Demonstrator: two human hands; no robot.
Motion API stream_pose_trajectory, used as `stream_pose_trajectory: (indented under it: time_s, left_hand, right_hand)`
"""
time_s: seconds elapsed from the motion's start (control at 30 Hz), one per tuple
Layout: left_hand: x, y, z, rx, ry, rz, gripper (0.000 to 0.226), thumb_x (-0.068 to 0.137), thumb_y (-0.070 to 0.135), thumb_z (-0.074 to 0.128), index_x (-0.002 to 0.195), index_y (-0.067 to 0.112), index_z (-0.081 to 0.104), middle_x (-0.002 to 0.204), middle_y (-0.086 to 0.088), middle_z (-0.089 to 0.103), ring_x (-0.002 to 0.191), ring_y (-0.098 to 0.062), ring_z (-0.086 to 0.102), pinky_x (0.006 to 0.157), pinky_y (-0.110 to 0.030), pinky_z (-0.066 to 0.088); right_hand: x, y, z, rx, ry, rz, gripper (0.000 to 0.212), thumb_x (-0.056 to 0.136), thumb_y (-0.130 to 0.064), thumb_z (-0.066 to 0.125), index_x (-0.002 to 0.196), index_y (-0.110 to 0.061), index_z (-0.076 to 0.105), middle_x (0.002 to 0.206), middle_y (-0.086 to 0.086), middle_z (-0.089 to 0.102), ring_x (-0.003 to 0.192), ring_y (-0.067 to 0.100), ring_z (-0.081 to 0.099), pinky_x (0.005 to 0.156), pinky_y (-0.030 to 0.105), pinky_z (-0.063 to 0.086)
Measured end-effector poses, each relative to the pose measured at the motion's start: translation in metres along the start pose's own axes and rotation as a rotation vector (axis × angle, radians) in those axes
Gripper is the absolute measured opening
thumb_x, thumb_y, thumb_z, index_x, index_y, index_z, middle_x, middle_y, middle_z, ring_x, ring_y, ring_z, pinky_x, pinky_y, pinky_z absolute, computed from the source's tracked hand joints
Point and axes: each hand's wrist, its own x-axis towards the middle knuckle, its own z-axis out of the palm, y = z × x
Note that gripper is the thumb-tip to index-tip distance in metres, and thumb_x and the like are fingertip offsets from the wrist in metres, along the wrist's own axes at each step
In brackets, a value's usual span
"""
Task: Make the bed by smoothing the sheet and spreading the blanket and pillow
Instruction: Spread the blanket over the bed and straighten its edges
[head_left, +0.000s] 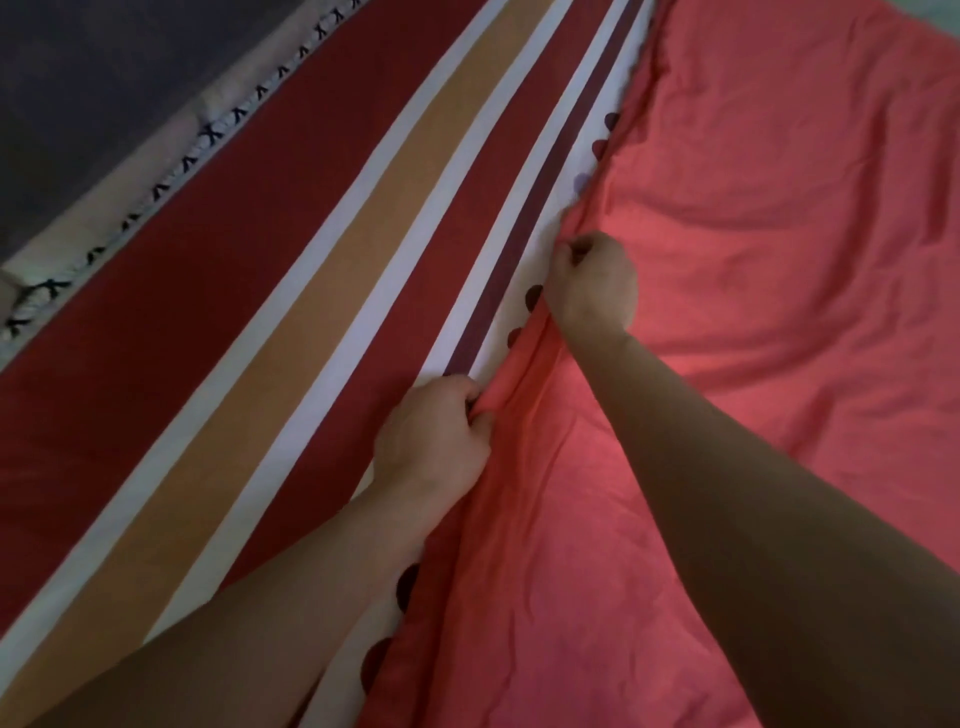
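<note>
Coral-red blanket (753, 218) covers the right part of the bed (78, 236). It is creased and rumpled, and its long edge runs from the near end up to the far end. Beside it the striped sheet (234, 322) lies flat across the left part, in bands of dark red, white, tan and maroon. A row of dark dots (532, 299) shows on the sheet just along the blanket's edge. Both hands grip that edge. The left hand (431, 441), nearer the person, has its fingers (475, 410) curled round a bunched fold of the blanket. The right hand (592, 286), further along the same edge, has its fingers curled in, pinching the cloth where it gathers into a ridge. Between the two hands the edge is bunched into long folds. Along the bed's left edge runs a pale trim (210, 132) with black cross stitches, and beyond it lies a dark floor (78, 78).
</note>
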Motion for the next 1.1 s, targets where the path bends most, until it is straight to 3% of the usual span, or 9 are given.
stream_pose_trajectory:
  time_s: [0.1, 0.27, 0.37, 0.47, 0.53, 0.67, 0.8, 0.97, 1.1]
  left_hand:
    - [0.008, -0.014, -0.016, 0.146, 0.086, 0.003, 0.011, 0.092, 0.034, 0.065, 0.096, 0.024, 0.068, 0.087, 0.005, 0.071, 0.085, -0.023, 0.068, 0.07, -0.037, 0.055]
    - [0.009, -0.016, -0.008, 0.13, 0.119, 0.022, 0.021, 0.094, 0.032, 0.065, 0.109, 0.018, 0.068, 0.093, 0.0, 0.071, 0.092, -0.026, 0.067, 0.071, -0.035, 0.051]
    - [0.015, -0.02, -0.007, 0.098, 0.08, 0.008, 0.019, 0.092, 0.033, 0.067, 0.104, 0.017, 0.068, 0.082, 0.003, 0.066, 0.085, -0.025, 0.066, 0.067, -0.032, 0.045]
    - [0.02, -0.019, -0.007, 0.073, 0.045, -0.037, 0.021, 0.092, 0.036, 0.068, 0.103, 0.019, 0.068, 0.088, 0.003, 0.068, 0.086, -0.023, 0.066, 0.074, -0.036, 0.053]
    - [0.021, -0.017, -0.007, 0.068, 0.03, -0.058, 0.019, 0.092, 0.039, 0.068, 0.099, 0.022, 0.067, 0.088, 0.004, 0.068, 0.086, -0.022, 0.066, 0.076, -0.037, 0.055]
    - [0.018, -0.015, -0.009, 0.015, -0.001, -0.055, 0.021, 0.091, 0.046, 0.068, 0.089, 0.026, 0.064, 0.079, 0.01, 0.065, 0.081, -0.019, 0.066, 0.073, -0.037, 0.056]
    - [0.002, -0.013, -0.013, -0.002, -0.022, 0.024, 0.027, 0.09, 0.046, 0.067, 0.091, 0.019, 0.066, 0.083, 0.005, 0.065, 0.085, -0.022, 0.065, 0.078, -0.04, 0.055]
    - [-0.054, -0.024, -0.006, 0.022, -0.103, 0.008, 0.031, 0.093, 0.043, 0.063, 0.085, 0.014, 0.065, 0.079, -0.001, 0.067, 0.077, -0.022, 0.064, 0.07, -0.035, 0.051]
    - [-0.105, -0.038, -0.003, 0.045, -0.111, -0.011, 0.035, 0.093, 0.043, 0.063, 0.071, 0.017, 0.054, 0.067, -0.001, 0.06, 0.067, -0.021, 0.058, 0.06, -0.033, 0.042]
  right_hand:
    - [-0.004, -0.007, 0.008, 0.167, -0.015, -0.018, 0.027, 0.092, -0.032, 0.053, 0.104, -0.017, 0.072, 0.102, 0.005, 0.075, 0.099, 0.029, 0.069, 0.079, 0.033, 0.052]
    - [-0.009, 0.015, 0.024, 0.254, -0.157, 0.013, 0.042, 0.082, -0.039, 0.049, 0.114, -0.022, 0.071, 0.096, 0.004, 0.077, 0.092, 0.025, 0.074, 0.088, 0.04, 0.057]
    - [-0.013, 0.009, 0.019, 0.239, -0.185, -0.028, 0.049, 0.084, -0.041, 0.047, 0.123, -0.021, 0.069, 0.105, 0.004, 0.076, 0.1, 0.024, 0.071, 0.094, 0.037, 0.053]
    - [-0.018, 0.008, 0.018, 0.204, -0.229, -0.077, 0.042, 0.094, -0.022, 0.053, 0.134, -0.016, 0.063, 0.124, 0.008, 0.07, 0.116, 0.026, 0.063, 0.102, 0.033, 0.046]
    - [-0.022, 0.011, 0.017, 0.229, -0.25, -0.121, 0.047, 0.091, -0.01, 0.053, 0.137, -0.012, 0.059, 0.125, 0.011, 0.067, 0.117, 0.027, 0.062, 0.105, 0.034, 0.044]
    - [-0.039, 0.019, 0.007, 0.186, -0.262, -0.222, 0.049, 0.085, 0.001, 0.053, 0.132, -0.006, 0.061, 0.118, 0.015, 0.064, 0.111, 0.028, 0.06, 0.099, 0.027, 0.041]
    - [-0.072, 0.028, -0.007, 0.151, -0.159, -0.386, 0.038, 0.08, -0.003, 0.057, 0.115, -0.007, 0.069, 0.109, 0.012, 0.067, 0.102, 0.031, 0.061, 0.095, 0.041, 0.048]
    - [-0.115, 0.044, -0.03, 0.109, -0.159, -0.259, 0.036, 0.083, -0.011, 0.059, 0.118, -0.016, 0.066, 0.112, 0.011, 0.059, 0.105, 0.032, 0.06, 0.094, 0.04, 0.049]
    - [-0.152, 0.057, -0.04, 0.02, -0.22, -0.355, 0.032, 0.085, -0.015, 0.061, 0.116, -0.015, 0.066, 0.107, 0.012, 0.058, 0.102, 0.034, 0.059, 0.09, 0.043, 0.05]
